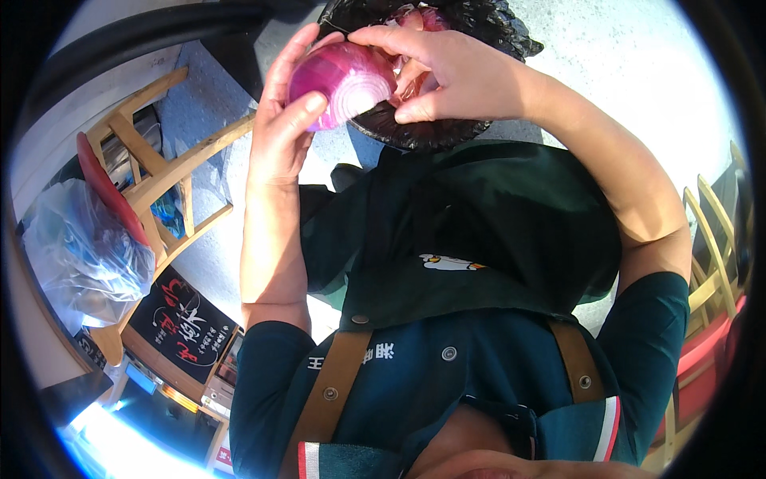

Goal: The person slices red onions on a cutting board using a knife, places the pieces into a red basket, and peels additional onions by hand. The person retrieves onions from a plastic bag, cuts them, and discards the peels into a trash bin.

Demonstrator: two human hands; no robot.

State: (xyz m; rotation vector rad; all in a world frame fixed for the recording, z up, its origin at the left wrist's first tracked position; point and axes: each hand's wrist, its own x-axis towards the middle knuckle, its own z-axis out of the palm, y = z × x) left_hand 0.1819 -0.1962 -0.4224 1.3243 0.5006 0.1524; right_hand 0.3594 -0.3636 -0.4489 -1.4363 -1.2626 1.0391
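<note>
My left hand [287,114] grips a peeled red onion [341,81], its fingers behind and its thumb across the front. The onion is glossy purple, with a pale cut end showing rings turned toward my right hand [455,75]. That hand is beside the onion with thumb and fingers apart, and its index fingertip is at the onion's upper edge. Whether the fingertip presses on the onion is hard to tell. Below both hands sits a black plastic bag [419,136], opened out, with red onion skins [434,21] inside it. My right hand covers part of these skins.
A dark green apron [479,209] covers my lap. To the left stands a wooden chair [197,149] with a red seat and a clear plastic bag [90,257] beside it. A black board [179,323] bears writing. Another chair [718,263] stands at right on the pale floor [628,78].
</note>
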